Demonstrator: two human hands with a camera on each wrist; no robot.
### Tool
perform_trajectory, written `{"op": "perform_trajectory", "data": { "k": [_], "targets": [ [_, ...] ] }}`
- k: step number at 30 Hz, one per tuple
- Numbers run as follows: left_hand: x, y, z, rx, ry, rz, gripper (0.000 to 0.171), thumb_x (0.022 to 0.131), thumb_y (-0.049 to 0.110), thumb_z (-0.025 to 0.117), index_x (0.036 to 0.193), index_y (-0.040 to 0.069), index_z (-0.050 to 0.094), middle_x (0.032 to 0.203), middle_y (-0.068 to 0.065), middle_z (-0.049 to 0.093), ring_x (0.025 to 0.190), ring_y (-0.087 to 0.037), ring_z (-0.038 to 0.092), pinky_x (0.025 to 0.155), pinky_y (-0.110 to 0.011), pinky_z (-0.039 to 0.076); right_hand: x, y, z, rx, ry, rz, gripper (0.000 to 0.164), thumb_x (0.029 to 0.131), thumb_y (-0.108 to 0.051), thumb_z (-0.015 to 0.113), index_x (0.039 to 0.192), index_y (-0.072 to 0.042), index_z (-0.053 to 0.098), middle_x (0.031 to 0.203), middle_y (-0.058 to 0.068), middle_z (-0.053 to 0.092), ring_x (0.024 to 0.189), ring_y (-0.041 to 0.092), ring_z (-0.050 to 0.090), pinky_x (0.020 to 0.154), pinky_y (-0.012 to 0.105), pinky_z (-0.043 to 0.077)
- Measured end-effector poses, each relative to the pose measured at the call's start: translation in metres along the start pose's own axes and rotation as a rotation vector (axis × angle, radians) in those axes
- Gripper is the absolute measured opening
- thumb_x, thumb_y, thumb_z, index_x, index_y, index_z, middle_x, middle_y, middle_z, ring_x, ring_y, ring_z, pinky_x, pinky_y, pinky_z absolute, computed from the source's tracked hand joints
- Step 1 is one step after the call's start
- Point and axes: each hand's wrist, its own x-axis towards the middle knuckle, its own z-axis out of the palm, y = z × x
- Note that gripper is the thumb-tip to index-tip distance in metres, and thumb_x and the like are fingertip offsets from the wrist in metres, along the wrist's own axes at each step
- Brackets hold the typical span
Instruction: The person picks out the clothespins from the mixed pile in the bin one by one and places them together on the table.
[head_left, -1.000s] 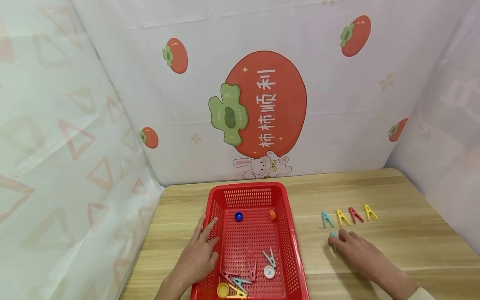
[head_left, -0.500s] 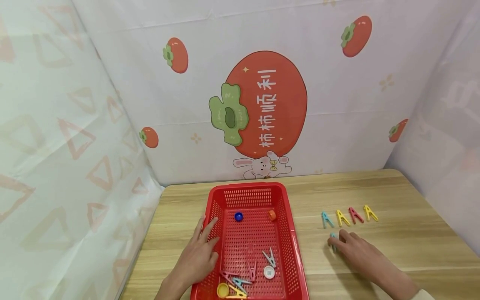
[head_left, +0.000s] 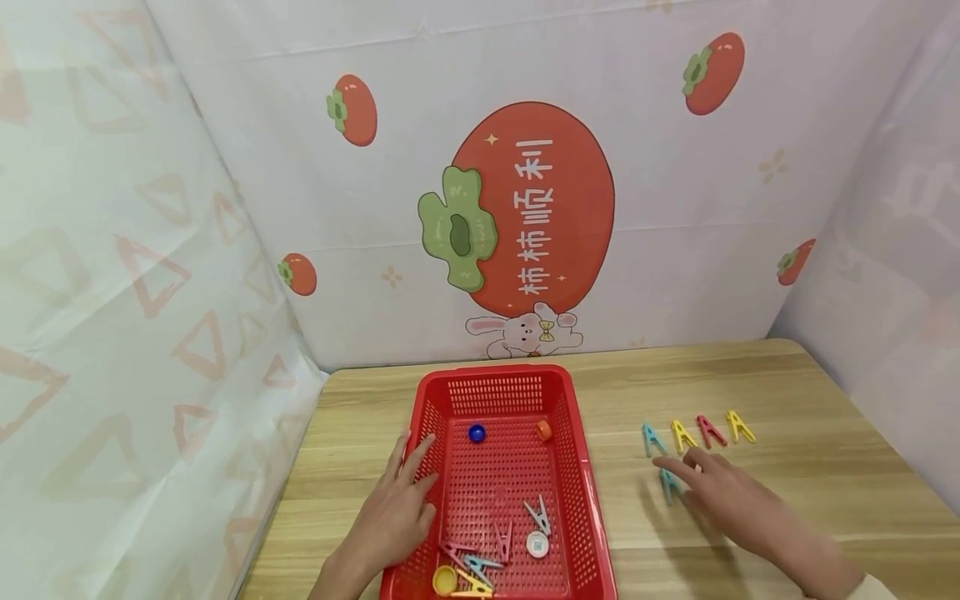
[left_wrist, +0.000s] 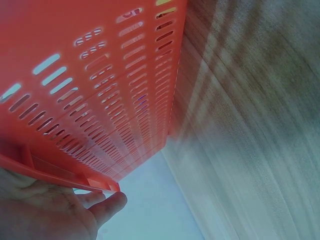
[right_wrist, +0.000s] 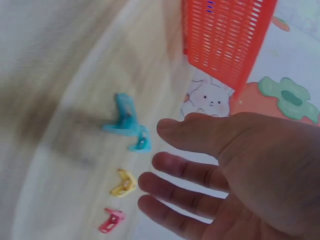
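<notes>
My right hand [head_left: 731, 496] hovers over the right part of the table with its fingers apart and nothing between them. Just under its fingertips a light-blue clothespin [head_left: 670, 486] lies on the wood; the right wrist view shows this clothespin [right_wrist: 123, 117] apart from the hand [right_wrist: 215, 175]. Behind it stretches a row of clothespins: light blue [head_left: 654, 439], yellow [head_left: 684, 436], red [head_left: 711, 431] and yellow [head_left: 740, 426]. My left hand [head_left: 388, 508] rests across the left rim of a red basket [head_left: 581, 467], fingers spread and fairly straight, some inside and some outside.
Inside the basket lie a blue cap [head_left: 477, 433], an orange cap [head_left: 543, 430], a white cap [head_left: 537, 545], a yellow cap [head_left: 445, 581] and several clothespins, including a pale one [head_left: 540, 515]. Patterned cloth walls [head_left: 360, 200] enclose the wooden table [head_left: 787, 383].
My right hand has let go of the light-blue clothespin, and its fingers have lifted and spread just above it. The left hand and the basket stay in place.
</notes>
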Motion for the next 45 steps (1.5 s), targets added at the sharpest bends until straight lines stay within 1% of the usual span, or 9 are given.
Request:
{"op": "perform_trajectory", "data": {
  "k": [3, 7, 12, 18, 21, 26, 32, 38, 45],
  "targets": [
    [-0.001, 0.000, -0.001, 0.005, 0.009, 0.013, 0.033, 0.095, 0.009, 0.073, 0.123, -0.008, 0.078, 0.175, -0.017, 0.036, 0.168, -0.046, 0.012, 0.133, -0.060, 0.031, 0.007, 0.001, -0.007, 0.034, 0.072, -0.080, 0.054, 0.084, 0.000, 0.089, 0.133, -0.013, 0.071, 0.100, -0.004, 0.060, 0.080, -0.002, 0.045, 0.059, 0.020, 0.045],
    [-0.001, 0.001, -0.002, 0.010, 0.015, 0.025, 0.032, 0.094, 0.008, 0.074, 0.122, -0.008, 0.078, 0.175, -0.017, 0.036, 0.168, -0.046, 0.013, 0.133, -0.060, 0.032, 0.020, -0.001, -0.019, 0.077, 0.129, -0.124, 0.046, 0.085, 0.000, 0.088, 0.127, -0.011, 0.075, 0.098, -0.006, 0.062, 0.080, -0.004, 0.044, 0.061, 0.021, 0.047],
    [-0.001, 0.000, -0.001, 0.007, 0.018, 0.027, 0.032, 0.094, 0.008, 0.073, 0.122, -0.008, 0.078, 0.175, -0.017, 0.036, 0.168, -0.046, 0.013, 0.133, -0.059, 0.032, 0.041, -0.011, -0.033, 0.038, 0.221, -0.183, 0.040, 0.082, 0.000, 0.090, 0.117, -0.014, 0.077, 0.097, -0.007, 0.065, 0.077, -0.002, 0.051, 0.062, 0.022, 0.050],
    [0.000, -0.001, 0.000, 0.009, 0.023, 0.029, 0.032, 0.094, 0.008, 0.073, 0.122, -0.008, 0.078, 0.175, -0.017, 0.037, 0.168, -0.046, 0.013, 0.133, -0.060, 0.031, 0.065, -0.035, -0.053, 0.056, 0.123, -0.172, 0.026, 0.092, -0.009, 0.085, 0.115, -0.017, 0.076, 0.104, -0.005, 0.070, 0.086, 0.011, 0.067, 0.070, 0.028, 0.062],
    [0.001, -0.001, 0.001, 0.017, 0.028, 0.033, 0.032, 0.095, 0.009, 0.073, 0.122, -0.008, 0.078, 0.175, -0.018, 0.037, 0.168, -0.046, 0.014, 0.134, -0.060, 0.029, 0.077, -0.048, -0.059, 0.072, 0.100, -0.190, 0.024, 0.094, -0.011, 0.084, 0.116, -0.018, 0.076, 0.106, -0.005, 0.071, 0.087, 0.012, 0.068, 0.072, 0.029, 0.063],
    [0.001, -0.002, 0.001, 0.027, 0.026, 0.038, 0.033, 0.094, 0.009, 0.074, 0.122, -0.008, 0.078, 0.175, -0.017, 0.037, 0.168, -0.046, 0.014, 0.134, -0.061, 0.029, 0.096, -0.073, -0.064, 0.094, 0.061, -0.254, 0.024, 0.095, -0.011, 0.083, 0.118, -0.015, 0.077, 0.107, -0.001, 0.072, 0.089, 0.011, 0.068, 0.073, 0.028, 0.064],
    [0.000, -0.002, 0.002, 0.028, 0.017, 0.027, 0.033, 0.095, 0.011, 0.074, 0.122, -0.008, 0.078, 0.175, -0.017, 0.037, 0.168, -0.046, 0.013, 0.134, -0.060, 0.029, 0.116, -0.100, -0.067, 0.090, -0.015, -0.314, 0.030, 0.093, -0.014, 0.086, 0.122, -0.016, 0.076, 0.113, 0.003, 0.074, 0.097, 0.014, 0.070, 0.081, 0.031, 0.068],
    [0.000, -0.002, 0.002, 0.025, 0.017, 0.027, 0.033, 0.095, 0.011, 0.074, 0.122, -0.008, 0.078, 0.174, -0.018, 0.038, 0.168, -0.046, 0.013, 0.134, -0.060, 0.029, 0.133, -0.121, -0.067, 0.022, -0.053, -0.421, 0.028, 0.094, -0.011, 0.084, 0.119, -0.016, 0.074, 0.108, 0.000, 0.072, 0.094, 0.014, 0.067, 0.083, 0.028, 0.066],
    [-0.001, -0.001, 0.000, 0.029, 0.018, 0.032, 0.032, 0.095, 0.010, 0.075, 0.121, -0.008, 0.078, 0.175, -0.017, 0.038, 0.168, -0.047, 0.015, 0.133, -0.060, 0.031, 0.151, -0.147, -0.061, -0.017, -0.176, -0.476, 0.036, 0.095, -0.010, 0.084, 0.128, -0.021, 0.074, 0.120, 0.000, 0.076, 0.110, 0.017, 0.073, 0.094, 0.029, 0.066]
  ]
}}
